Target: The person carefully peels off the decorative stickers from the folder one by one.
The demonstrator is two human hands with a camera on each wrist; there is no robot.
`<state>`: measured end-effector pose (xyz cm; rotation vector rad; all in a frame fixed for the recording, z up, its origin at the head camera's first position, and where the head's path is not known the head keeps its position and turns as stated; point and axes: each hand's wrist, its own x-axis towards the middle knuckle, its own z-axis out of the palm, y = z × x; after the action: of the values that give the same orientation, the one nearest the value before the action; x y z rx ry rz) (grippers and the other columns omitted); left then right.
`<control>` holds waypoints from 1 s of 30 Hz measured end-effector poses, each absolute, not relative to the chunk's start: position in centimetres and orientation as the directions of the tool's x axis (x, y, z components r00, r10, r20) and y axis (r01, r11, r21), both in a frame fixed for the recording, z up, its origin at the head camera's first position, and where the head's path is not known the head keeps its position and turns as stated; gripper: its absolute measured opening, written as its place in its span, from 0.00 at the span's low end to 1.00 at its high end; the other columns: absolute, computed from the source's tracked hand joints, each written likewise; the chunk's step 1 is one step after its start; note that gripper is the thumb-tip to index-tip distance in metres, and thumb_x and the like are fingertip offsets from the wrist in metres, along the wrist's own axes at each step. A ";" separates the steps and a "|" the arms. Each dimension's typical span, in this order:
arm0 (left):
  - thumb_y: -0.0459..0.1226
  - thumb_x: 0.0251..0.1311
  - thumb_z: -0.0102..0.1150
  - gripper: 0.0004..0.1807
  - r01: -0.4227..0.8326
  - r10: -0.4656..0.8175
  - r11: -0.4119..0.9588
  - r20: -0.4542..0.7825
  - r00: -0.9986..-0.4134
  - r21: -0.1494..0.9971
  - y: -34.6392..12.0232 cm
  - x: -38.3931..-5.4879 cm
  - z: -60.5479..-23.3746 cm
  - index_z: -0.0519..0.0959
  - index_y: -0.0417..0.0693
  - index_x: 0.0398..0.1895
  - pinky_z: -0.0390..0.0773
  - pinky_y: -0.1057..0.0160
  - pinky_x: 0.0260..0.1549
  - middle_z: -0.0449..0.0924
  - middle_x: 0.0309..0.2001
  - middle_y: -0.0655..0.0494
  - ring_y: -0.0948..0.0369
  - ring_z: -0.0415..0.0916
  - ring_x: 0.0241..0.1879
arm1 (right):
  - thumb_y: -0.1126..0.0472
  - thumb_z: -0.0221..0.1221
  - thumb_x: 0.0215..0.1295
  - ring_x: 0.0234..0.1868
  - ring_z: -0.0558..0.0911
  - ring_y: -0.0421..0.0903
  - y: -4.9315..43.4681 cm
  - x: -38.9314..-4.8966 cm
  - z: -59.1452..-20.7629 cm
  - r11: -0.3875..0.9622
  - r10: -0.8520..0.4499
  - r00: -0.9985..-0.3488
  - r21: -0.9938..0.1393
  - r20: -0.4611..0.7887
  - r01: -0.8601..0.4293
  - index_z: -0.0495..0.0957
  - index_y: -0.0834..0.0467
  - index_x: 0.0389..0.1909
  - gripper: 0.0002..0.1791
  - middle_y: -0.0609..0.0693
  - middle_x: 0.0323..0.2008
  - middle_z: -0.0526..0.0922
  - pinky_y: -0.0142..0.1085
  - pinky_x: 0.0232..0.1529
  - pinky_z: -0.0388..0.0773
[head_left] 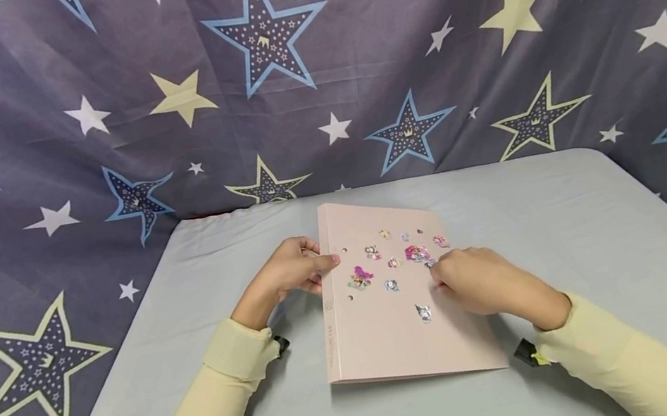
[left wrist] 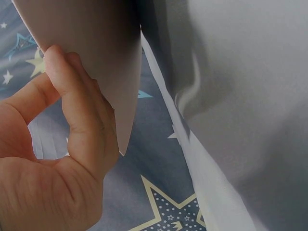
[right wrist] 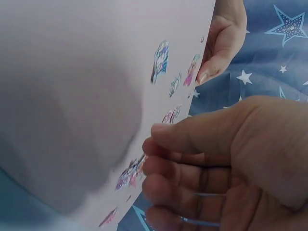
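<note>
A pale pink file folder (head_left: 384,343) stands tilted, its cover dotted with several small shiny stickers (head_left: 417,253). My left hand (head_left: 294,268) grips the folder at its spine edge, thumb on the cover and fingers behind. In the left wrist view, that hand's fingers (left wrist: 79,103) lie against the folder's pale board (left wrist: 91,29). Over the right part of the cover is my right hand (head_left: 488,282), fingers curled and fingertips right at a small dark sticker (head_left: 429,263). The right wrist view shows the thumb laid close over the forefinger, with stickers (right wrist: 127,175) beside the fingertips.
A table (head_left: 258,403) covered in light grey cloth lies under the folder. Behind it hangs a dark curtain (head_left: 116,75) printed with stars. Small black pieces (head_left: 525,353) show at both sleeve cuffs. Printed lettering (head_left: 330,343) runs along the folder's spine.
</note>
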<state>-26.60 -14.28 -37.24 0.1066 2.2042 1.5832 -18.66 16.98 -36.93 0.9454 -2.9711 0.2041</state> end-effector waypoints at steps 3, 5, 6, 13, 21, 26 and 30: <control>0.34 0.64 0.69 0.21 -0.175 0.301 0.353 -0.288 -0.909 0.919 -14.3 -26.6 -37.3 0.68 0.34 0.50 0.84 0.65 0.19 0.79 0.29 0.50 0.61 0.74 0.20 | 0.70 0.63 0.64 0.24 0.67 0.42 16.8 -18.5 -36.9 0.787 -0.597 -0.799 -0.141 0.067 -0.600 0.71 0.47 0.17 0.21 0.39 0.20 0.70 0.37 0.26 0.69; 0.34 0.64 0.69 0.21 -0.177 0.299 0.353 -0.290 -0.909 0.919 -14.3 -26.6 -37.2 0.68 0.34 0.50 0.84 0.65 0.19 0.79 0.29 0.49 0.61 0.74 0.20 | 0.71 0.63 0.63 0.24 0.67 0.41 16.6 -18.4 -36.9 0.775 -0.611 -0.789 -0.152 0.071 -0.614 0.70 0.47 0.17 0.21 0.38 0.20 0.69 0.37 0.27 0.68; 0.34 0.64 0.69 0.21 -0.178 0.299 0.353 -0.291 -0.909 0.919 -14.3 -26.6 -37.2 0.68 0.34 0.50 0.84 0.65 0.19 0.79 0.30 0.49 0.61 0.74 0.20 | 0.70 0.64 0.64 0.24 0.66 0.41 16.6 -18.4 -36.9 0.770 -0.616 -0.785 -0.156 0.070 -0.618 0.70 0.47 0.17 0.21 0.38 0.20 0.69 0.37 0.27 0.67; 0.34 0.64 0.69 0.21 -0.185 0.298 0.355 -0.299 -0.907 0.917 -14.3 -26.7 -37.3 0.68 0.34 0.50 0.85 0.64 0.19 0.79 0.30 0.49 0.61 0.75 0.20 | 0.69 0.64 0.63 0.25 0.69 0.40 16.3 -18.0 -37.2 0.753 -0.631 -0.772 -0.180 0.070 -0.632 0.74 0.47 0.21 0.17 0.37 0.22 0.72 0.36 0.26 0.70; 0.34 0.64 0.68 0.20 -0.184 0.296 0.353 -0.297 -0.908 0.917 -14.3 -26.6 -37.2 0.68 0.34 0.49 0.85 0.64 0.19 0.79 0.30 0.49 0.61 0.75 0.20 | 0.71 0.62 0.60 0.22 0.64 0.39 16.2 -18.0 -37.6 0.731 -0.656 -0.750 -0.181 0.081 -0.658 0.65 0.46 0.16 0.22 0.37 0.18 0.62 0.31 0.22 0.60; 0.34 0.64 0.69 0.21 -0.186 0.301 0.351 -0.299 -0.906 0.918 -14.3 -26.6 -37.2 0.68 0.34 0.49 0.85 0.64 0.19 0.80 0.29 0.49 0.61 0.75 0.20 | 0.72 0.60 0.58 0.22 0.62 0.39 16.1 -18.0 -37.7 0.721 -0.665 -0.743 -0.197 0.075 -0.665 0.64 0.46 0.16 0.22 0.38 0.18 0.60 0.30 0.21 0.57; 0.34 0.64 0.69 0.21 -0.186 0.298 0.354 -0.299 -0.907 0.917 -14.3 -26.6 -37.1 0.68 0.34 0.49 0.85 0.64 0.19 0.79 0.29 0.49 0.61 0.74 0.20 | 0.72 0.61 0.57 0.23 0.63 0.39 16.1 -18.0 -37.8 0.698 -0.686 -0.724 -0.217 0.073 -0.683 0.67 0.46 0.17 0.20 0.38 0.19 0.63 0.30 0.22 0.60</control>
<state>-26.57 -14.32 -37.14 0.0972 2.2055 1.5747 -18.02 16.10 -37.78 1.1718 -2.9069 0.3622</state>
